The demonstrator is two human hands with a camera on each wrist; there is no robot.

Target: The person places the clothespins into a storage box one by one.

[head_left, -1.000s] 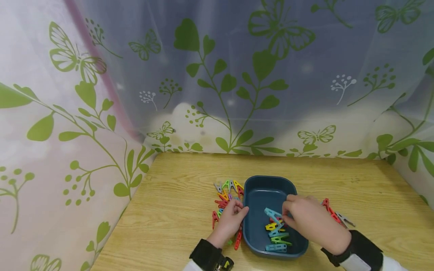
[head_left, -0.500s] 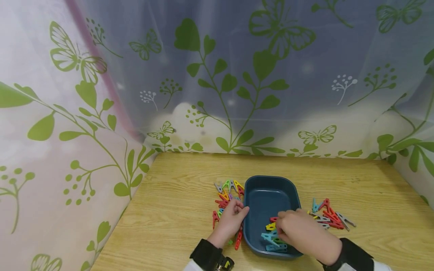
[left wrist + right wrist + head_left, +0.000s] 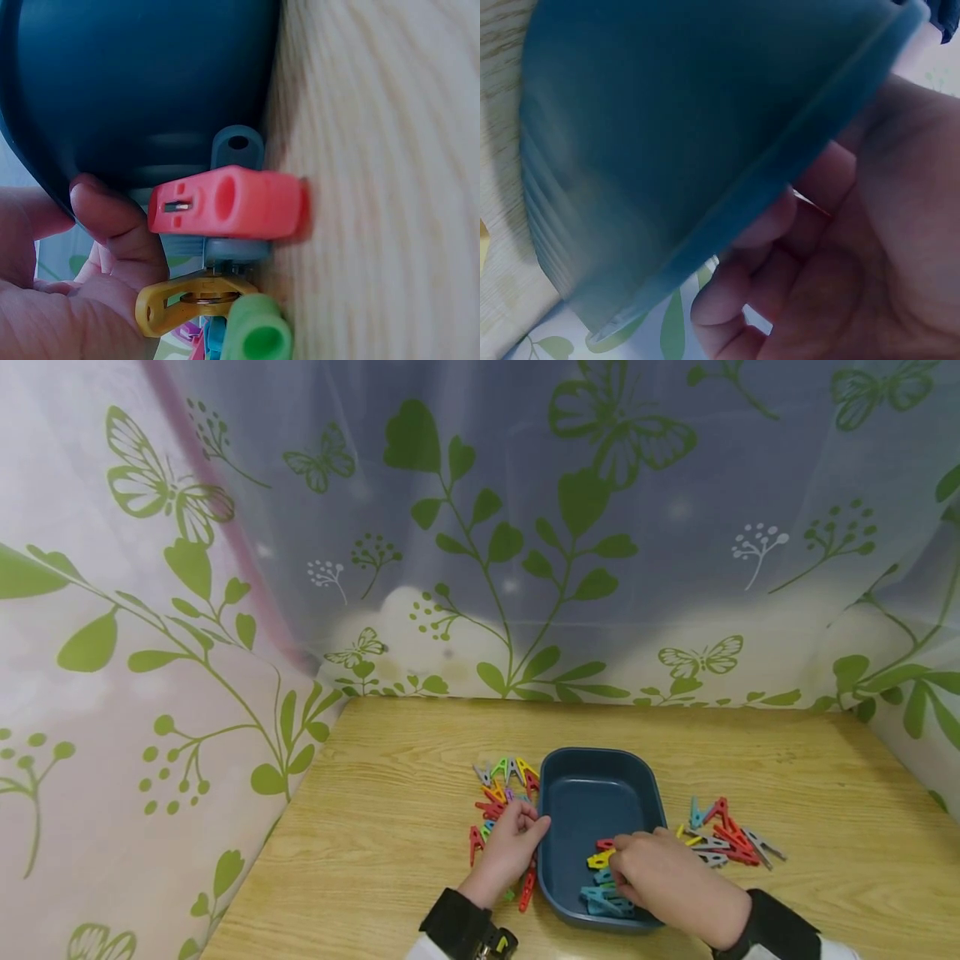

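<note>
The dark blue tub (image 3: 592, 806) sits upright on the wooden table (image 3: 405, 785), its long axis running from the near side to the far side. The left hand (image 3: 512, 843) pinches the tub's rim on the left between thumb and fingers, a narrow grip. The right hand (image 3: 663, 872) reaches over the opposite rim with its fingers bent down inside; its fingertips are hidden in the head view and lie behind the rim in the right wrist view, so I cannot tell whether they hold anything.

Plastic clothespins lie in the near half of the tub. A yellow clothespin (image 3: 600, 860) runs roughly crosswise, its right end covered by the right hand. Beyond it, only a short end of a red clothespin (image 3: 605, 844) shows. Nearest the person, a light blue clothespin (image 3: 606, 900) slants from far left to near right, overlapping others too tangled to count.

A left pile of clothespins (image 3: 493, 808) spreads beside the tub, partly covered by the left hand. In the left wrist view, a coral clothespin (image 3: 225, 202) is seen foreshortened, hiding most of a grey-blue one (image 3: 238, 142); a green one (image 3: 261, 334) is cut off by the lower edge. A right pile of clothespins (image 3: 738, 843) points several ways, its near-tub end partly behind the right hand.
</note>
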